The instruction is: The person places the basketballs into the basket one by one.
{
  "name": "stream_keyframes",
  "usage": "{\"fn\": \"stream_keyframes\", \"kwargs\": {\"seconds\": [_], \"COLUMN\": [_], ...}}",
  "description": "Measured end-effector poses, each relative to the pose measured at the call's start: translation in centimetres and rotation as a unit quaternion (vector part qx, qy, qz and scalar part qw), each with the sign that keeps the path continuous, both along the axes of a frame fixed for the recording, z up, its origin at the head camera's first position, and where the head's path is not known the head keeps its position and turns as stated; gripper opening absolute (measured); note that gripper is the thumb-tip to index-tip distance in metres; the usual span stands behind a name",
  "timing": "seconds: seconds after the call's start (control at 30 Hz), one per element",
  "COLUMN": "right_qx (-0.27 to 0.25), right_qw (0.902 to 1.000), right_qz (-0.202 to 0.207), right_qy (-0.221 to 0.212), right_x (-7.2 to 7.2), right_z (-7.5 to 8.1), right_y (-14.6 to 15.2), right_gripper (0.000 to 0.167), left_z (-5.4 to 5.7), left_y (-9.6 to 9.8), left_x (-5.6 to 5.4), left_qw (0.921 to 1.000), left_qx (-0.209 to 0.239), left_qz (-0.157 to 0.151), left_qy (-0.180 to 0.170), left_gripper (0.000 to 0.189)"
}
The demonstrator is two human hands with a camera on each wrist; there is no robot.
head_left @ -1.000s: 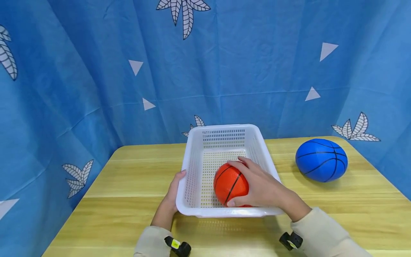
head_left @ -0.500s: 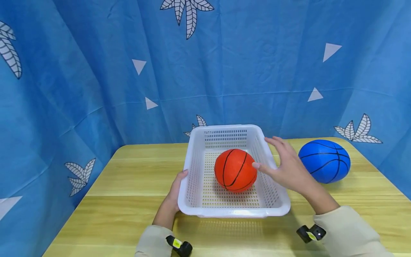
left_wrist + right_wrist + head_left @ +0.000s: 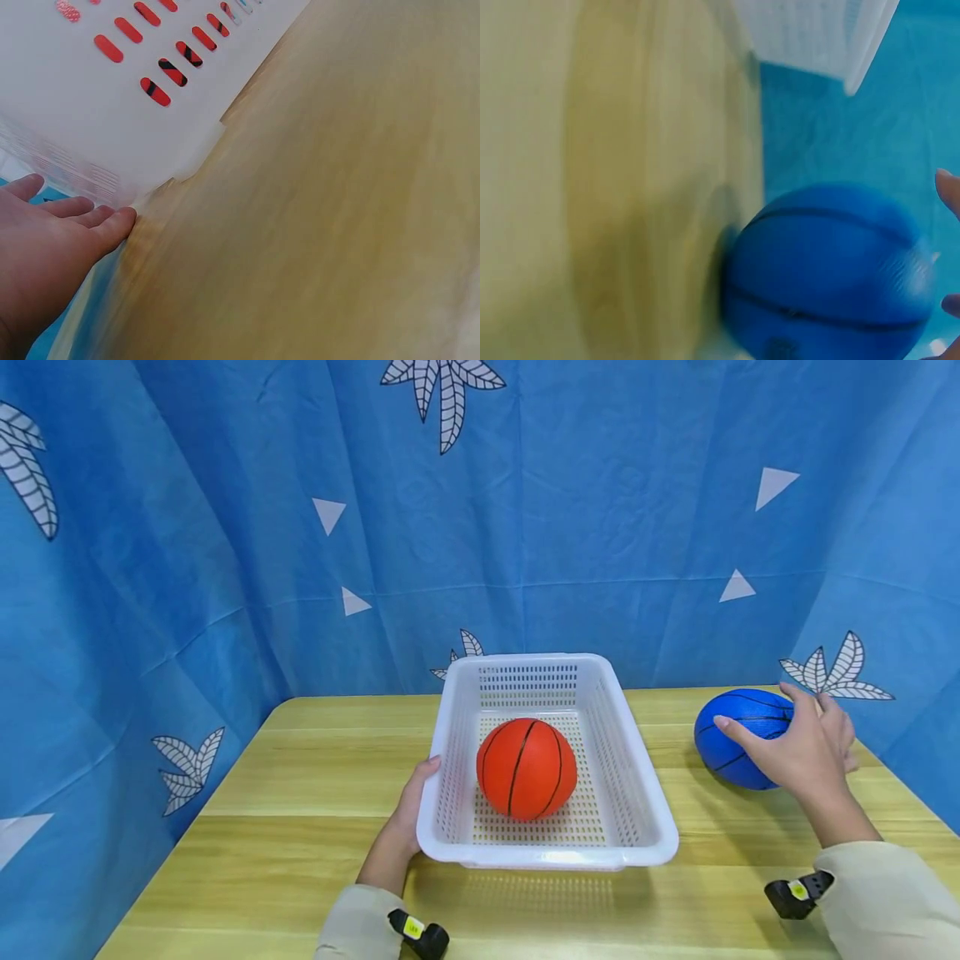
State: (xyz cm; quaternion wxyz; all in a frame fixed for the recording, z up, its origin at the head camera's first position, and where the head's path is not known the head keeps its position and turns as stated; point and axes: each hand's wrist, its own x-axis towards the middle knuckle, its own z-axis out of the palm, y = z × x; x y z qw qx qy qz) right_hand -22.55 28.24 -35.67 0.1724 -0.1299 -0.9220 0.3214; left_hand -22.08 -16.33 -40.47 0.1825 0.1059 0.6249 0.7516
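In the head view, a white slotted plastic basket [image 3: 555, 857] stands mid-table with a red toy basketball [image 3: 527, 769] inside it. My left hand [image 3: 407, 810] touches the basket's left side, fingertips at the rim. Its fingers [image 3: 71, 206] look fairly straight against the slotted wall in the left wrist view. At the right, a blue toy basketball [image 3: 731, 739] lies on the table. My right hand [image 3: 810, 747] is spread over that ball's right side, thumb in front and other fingers behind. In the right wrist view, fingertips [image 3: 949, 191] show just off the blue ball.
The wooden table [image 3: 300, 835] has its back edge close to a blue curtain [image 3: 600, 510] printed with leaves and triangles. A strip of tabletop separates the basket from the blue ball. Black cameras [image 3: 798, 893] are strapped on both sleeves.
My right hand has left the red ball and moved right, over the basket's side, to the blue ball. The red ball has rolled about inside the basket. My left hand stays put.
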Motion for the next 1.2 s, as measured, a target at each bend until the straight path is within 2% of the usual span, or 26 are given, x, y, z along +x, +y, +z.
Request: {"fn": "stream_keyframes", "kwargs": {"seconds": [0.2,0.43,0.63,0.8,0.97,1.2], "right_qx": [-0.034,-0.076,-0.137,-0.166,-0.165,-0.151], "right_qw": [0.9975,0.9937,0.9870,0.9823,0.9842,0.9883], "right_qz": [-0.025,-0.012,-0.018,-0.032,-0.024,0.016], "right_qy": [-0.056,-0.082,-0.082,-0.080,-0.059,-0.004], "right_x": [-0.2,-0.5,-0.5,-0.7,-1.2,-2.6], "right_z": [-1.4,-1.7,-2.0,-2.0,-1.1,1.9], "right_y": [1.5,1.7,1.7,1.8,1.6,-0.7], "right_gripper": [0.110,0.115,0.112,0.111,0.109,0.104], "left_z": [-0.1,-0.2,-0.2,-0.1,-0.2,-0.2], "left_y": [-0.1,-0.2,-0.2,-0.2,-0.2,-0.2], "left_x": [0.0,0.0,-0.1,-0.1,-0.2,-0.1], "left_qw": [1.0000,0.9998,0.9999,0.9999,0.9998,0.9999], "left_qx": [0.005,0.017,0.016,0.011,0.013,0.007], "left_qz": [0.000,-0.001,-0.005,0.000,-0.007,-0.001], "left_qy": [0.002,0.006,0.004,0.004,0.009,0.009], "left_gripper": [0.067,0.068,0.068,0.068,0.068,0.067]}}
